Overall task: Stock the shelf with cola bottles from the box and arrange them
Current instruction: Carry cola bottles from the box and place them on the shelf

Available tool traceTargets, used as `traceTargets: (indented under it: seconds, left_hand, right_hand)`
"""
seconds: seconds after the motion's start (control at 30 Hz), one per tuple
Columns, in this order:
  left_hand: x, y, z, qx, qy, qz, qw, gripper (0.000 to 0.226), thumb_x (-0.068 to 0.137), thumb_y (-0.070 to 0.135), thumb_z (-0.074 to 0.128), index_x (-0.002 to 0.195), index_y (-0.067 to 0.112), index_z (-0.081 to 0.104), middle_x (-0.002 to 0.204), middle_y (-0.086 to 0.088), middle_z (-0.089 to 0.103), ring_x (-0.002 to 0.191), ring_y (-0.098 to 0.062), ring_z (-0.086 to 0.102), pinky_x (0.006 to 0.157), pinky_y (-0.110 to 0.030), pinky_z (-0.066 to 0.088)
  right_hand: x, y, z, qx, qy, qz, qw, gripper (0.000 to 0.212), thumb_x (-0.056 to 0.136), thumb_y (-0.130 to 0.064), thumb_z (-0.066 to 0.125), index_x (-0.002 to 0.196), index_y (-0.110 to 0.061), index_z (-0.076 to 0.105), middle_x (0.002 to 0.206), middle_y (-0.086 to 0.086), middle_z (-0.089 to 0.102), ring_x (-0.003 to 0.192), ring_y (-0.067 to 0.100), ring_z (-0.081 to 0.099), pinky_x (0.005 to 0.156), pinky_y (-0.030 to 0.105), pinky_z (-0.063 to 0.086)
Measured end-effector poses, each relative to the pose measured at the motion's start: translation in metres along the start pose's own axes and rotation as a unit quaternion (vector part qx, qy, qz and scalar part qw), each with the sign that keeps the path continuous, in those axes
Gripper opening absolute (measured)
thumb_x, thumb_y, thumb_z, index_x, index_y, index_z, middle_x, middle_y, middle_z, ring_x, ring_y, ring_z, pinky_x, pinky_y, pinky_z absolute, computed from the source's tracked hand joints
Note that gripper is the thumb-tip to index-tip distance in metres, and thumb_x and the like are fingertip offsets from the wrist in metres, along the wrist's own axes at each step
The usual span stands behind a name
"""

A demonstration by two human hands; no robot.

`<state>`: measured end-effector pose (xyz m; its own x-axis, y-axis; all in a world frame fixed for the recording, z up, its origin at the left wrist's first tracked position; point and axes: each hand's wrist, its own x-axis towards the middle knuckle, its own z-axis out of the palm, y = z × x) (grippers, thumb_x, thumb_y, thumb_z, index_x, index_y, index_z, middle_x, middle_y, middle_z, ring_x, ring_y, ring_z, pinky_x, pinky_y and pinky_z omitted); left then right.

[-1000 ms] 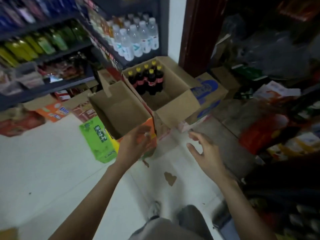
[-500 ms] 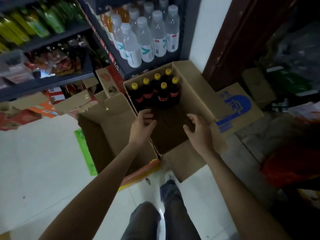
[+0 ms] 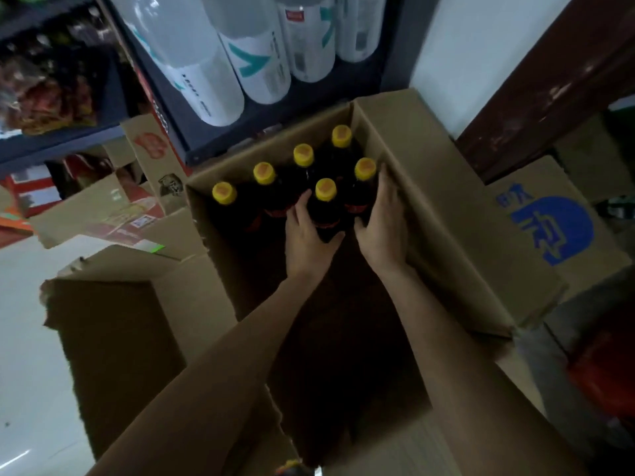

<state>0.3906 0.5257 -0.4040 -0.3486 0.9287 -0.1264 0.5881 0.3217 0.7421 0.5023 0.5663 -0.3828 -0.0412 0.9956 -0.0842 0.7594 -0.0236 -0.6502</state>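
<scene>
An open cardboard box (image 3: 443,214) stands on the floor below a dark shelf (image 3: 268,115). Several dark cola bottles with yellow caps stand at its far end. My left hand (image 3: 307,231) is wrapped around the near middle cola bottle (image 3: 325,207). My right hand (image 3: 381,221) is curled around the cola bottle (image 3: 364,182) beside the box's right wall. Both forearms reach down into the box. The lower parts of the bottles are in deep shadow.
Clear water bottles (image 3: 206,73) fill the shelf above the box. A second open, dark cardboard box (image 3: 113,324) sits to the left on the white floor. A carton with blue print (image 3: 556,228) lies to the right, near a brown door frame (image 3: 549,70).
Both hands moved from above the box rim down into the box and closed around two cola bottles. The camera leaned in much closer to the box.
</scene>
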Motion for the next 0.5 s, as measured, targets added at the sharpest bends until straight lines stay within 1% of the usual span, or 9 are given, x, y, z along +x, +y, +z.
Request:
traceTargets:
  seconds: [0.07,0.17,0.27,0.33,0.4,0.43,0.47,0.5]
  left_hand:
    - [0.009,-0.001,0.011,0.009,0.036,0.012,0.999,0.084,0.076,0.023,0.078,0.142,0.017,0.028,0.145,-0.009,0.036,0.133,-0.022,0.038,0.099,-0.028,0.037]
    - [0.015,0.000,0.015,0.017,0.073,0.018,0.997,0.074,0.076,0.018,0.078,0.135,0.010,0.035,0.138,-0.012,0.041,0.124,-0.026,0.047,0.092,-0.035,0.047]
    - [0.013,0.000,0.004,0.010,0.065,0.012,0.998,0.071,0.078,0.016,0.077,0.134,0.008,0.035,0.135,-0.012,0.043,0.122,-0.027,0.049,0.092,-0.035,0.046]
    - [0.009,0.005,-0.012,-0.001,0.054,0.017,0.998,0.071,0.077,0.017,0.077,0.135,0.011,0.037,0.135,-0.008,0.043,0.123,-0.023,0.047,0.094,-0.032,0.043]
    - [0.002,0.012,-0.034,-0.007,0.051,0.046,0.998,0.071,0.075,0.021,0.079,0.134,0.013,0.040,0.133,-0.005,0.045,0.122,-0.018,0.047,0.095,-0.027,0.040]
    - [-0.004,0.016,-0.048,-0.017,0.048,0.068,0.996,0.071,0.074,0.023,0.080,0.133,0.014,0.042,0.131,-0.003,0.045,0.121,-0.015,0.047,0.098,-0.028,0.041]
    - [-0.011,0.021,-0.062,-0.033,0.044,0.090,0.994,0.070,0.073,0.027,0.080,0.131,0.016,0.043,0.130,0.000,0.044,0.121,-0.011,0.045,0.100,-0.032,0.043]
    - [-0.019,0.027,-0.077,-0.049,0.038,0.111,0.992,0.069,0.072,0.029,0.081,0.130,0.018,0.044,0.128,0.003,0.043,0.121,-0.006,0.043,0.101,-0.036,0.045]
  right_hand:
    - [0.011,0.003,0.012,-0.021,0.010,0.003,1.000,0.086,0.081,-0.008,0.071,0.150,-0.010,0.020,0.153,0.010,0.032,0.141,0.023,0.028,0.111,0.034,0.032]
    - [0.017,0.006,0.024,-0.028,0.023,-0.003,0.999,0.081,0.079,-0.008,0.073,0.146,-0.005,0.027,0.145,0.015,0.042,0.136,0.028,0.038,0.108,0.041,0.039]
    - [0.015,0.003,0.028,0.020,0.004,0.002,1.000,0.075,0.077,-0.007,0.075,0.139,-0.010,0.033,0.142,0.010,0.047,0.131,0.026,0.045,0.103,0.043,0.043]
    - [0.006,-0.003,0.023,0.047,0.016,0.002,0.999,0.070,0.076,-0.009,0.077,0.134,-0.012,0.037,0.136,0.008,0.052,0.126,0.026,0.050,0.099,0.042,0.046]
    - [-0.011,-0.012,0.010,0.071,0.047,0.005,0.996,0.070,0.073,-0.015,0.080,0.130,-0.013,0.039,0.128,0.007,0.056,0.119,0.024,0.055,0.091,0.038,0.049]
    - [-0.023,-0.018,0.000,0.083,0.063,0.005,0.995,0.070,0.072,-0.017,0.082,0.128,-0.014,0.040,0.125,0.006,0.057,0.117,0.022,0.056,0.088,0.036,0.049]
    - [-0.036,-0.024,-0.012,0.099,0.077,0.006,0.992,0.071,0.070,-0.019,0.083,0.126,-0.014,0.040,0.123,0.005,0.057,0.116,0.019,0.055,0.088,0.034,0.050]
    - [-0.050,-0.031,-0.026,0.122,0.089,0.009,0.988,0.072,0.069,-0.020,0.084,0.126,-0.015,0.040,0.124,0.005,0.056,0.117,0.016,0.053,0.090,0.033,0.049]
